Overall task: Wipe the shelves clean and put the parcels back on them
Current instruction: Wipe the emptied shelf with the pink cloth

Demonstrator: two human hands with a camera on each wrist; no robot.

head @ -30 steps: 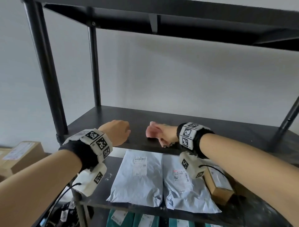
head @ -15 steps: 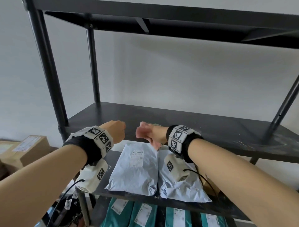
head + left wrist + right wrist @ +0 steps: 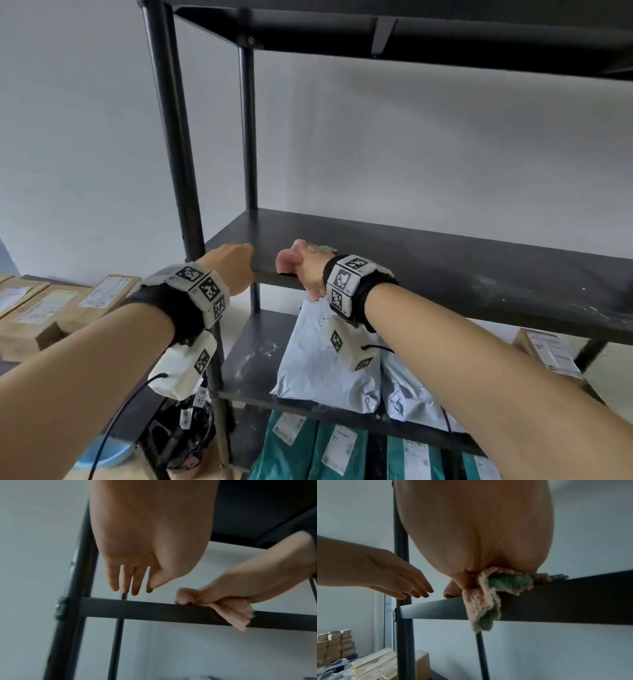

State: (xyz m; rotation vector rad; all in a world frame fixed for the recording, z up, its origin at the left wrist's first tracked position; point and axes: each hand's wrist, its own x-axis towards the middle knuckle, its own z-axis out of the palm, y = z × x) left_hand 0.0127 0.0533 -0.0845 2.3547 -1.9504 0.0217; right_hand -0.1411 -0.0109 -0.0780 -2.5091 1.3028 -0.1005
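- Since a second ago, both hands are sitting closer to the shelf's front left corner, and the cloth is now draping over the front lip instead of lying further in on the board.
- The right hand is clenching a pink-and-green cloth in a fist at the front edge of the middle shelf; part of the cloth is lying on the board and a flap is hanging down over the lip.
- The left hand is hovering just beside it, near the front post, fingers straight and relaxed, gripping nothing; whether the fingertips are touching the shelf edge cannot be told.
- The middle shelf is carrying pale dusty smears toward its right side.
- Two grey mailer bags are lying flat side by side on the shelf below, with a cardboard box showing at that level to their right.
- Teal parcels with white labels are lining the level beneath.
- More cardboard boxes are lying to the left of the rack, well apart from the hands.
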